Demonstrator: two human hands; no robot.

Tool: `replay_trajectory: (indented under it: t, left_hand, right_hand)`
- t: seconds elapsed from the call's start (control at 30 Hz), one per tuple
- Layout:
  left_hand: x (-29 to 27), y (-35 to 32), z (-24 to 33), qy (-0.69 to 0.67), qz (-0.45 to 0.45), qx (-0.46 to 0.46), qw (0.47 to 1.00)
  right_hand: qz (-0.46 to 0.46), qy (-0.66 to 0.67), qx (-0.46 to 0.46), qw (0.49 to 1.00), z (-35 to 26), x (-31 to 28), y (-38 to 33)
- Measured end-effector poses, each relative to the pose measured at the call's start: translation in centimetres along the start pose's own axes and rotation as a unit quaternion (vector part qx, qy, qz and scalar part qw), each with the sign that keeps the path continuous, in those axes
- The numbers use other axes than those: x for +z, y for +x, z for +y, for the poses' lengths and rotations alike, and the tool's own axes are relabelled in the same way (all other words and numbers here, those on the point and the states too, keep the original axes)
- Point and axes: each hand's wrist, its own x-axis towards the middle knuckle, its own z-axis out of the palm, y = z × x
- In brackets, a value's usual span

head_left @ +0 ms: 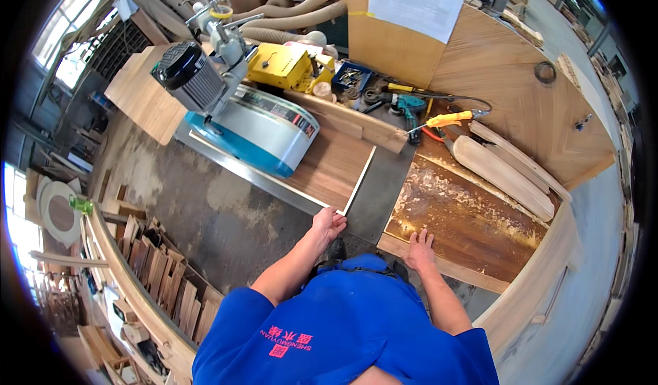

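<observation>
My left hand is at the near corner of a brown wooden panel with pale edges, its fingers curled against that corner. The panel lies on a dark metal table, its far-left part hidden under a blue and silver machine. My right hand rests with fingers spread on the near edge of a worn brown board strewn with wood shavings; it holds nothing. Between the two hands a strip of the dark metal table shows.
A grey motor stands over the machine. Behind it are a yellow box, a teal power drill and an orange-yellow handled tool. Pale shaped wood pieces lie at right. Wood offcuts fill the lower left.
</observation>
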Motion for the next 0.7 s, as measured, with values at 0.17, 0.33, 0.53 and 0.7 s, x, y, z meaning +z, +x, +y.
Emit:
replay_trajectory:
  t: [0.17, 0.33, 0.53, 0.7]
  left_hand:
    - [-0.9, -1.3, 0.9, -0.072, 0.014, 0.03, 0.997]
    - [-1.7, -1.5, 1.9, -0.146, -0.018, 0.051, 0.988]
    - [-2.8, -1.5, 3.8, -0.195, -0.029, 0.076, 0.977]
    - [-4.1, -0.6, 5.5, -0.206, -0.019, 0.08, 0.975]
  right_hand:
    - [0.008, -0.016, -0.005, 1.0, -0.1, 0.2, 0.3]
    - [-0.009, -0.013, 0.005, 1.0, -0.3, -0.6, 0.4]
    - [-0.021, -0.022, 0.009, 0.999, -0.9, -1.2, 0.3]
    - [-0.027, -0.017, 0.017, 0.999, -1.1, -1.1, 0.6]
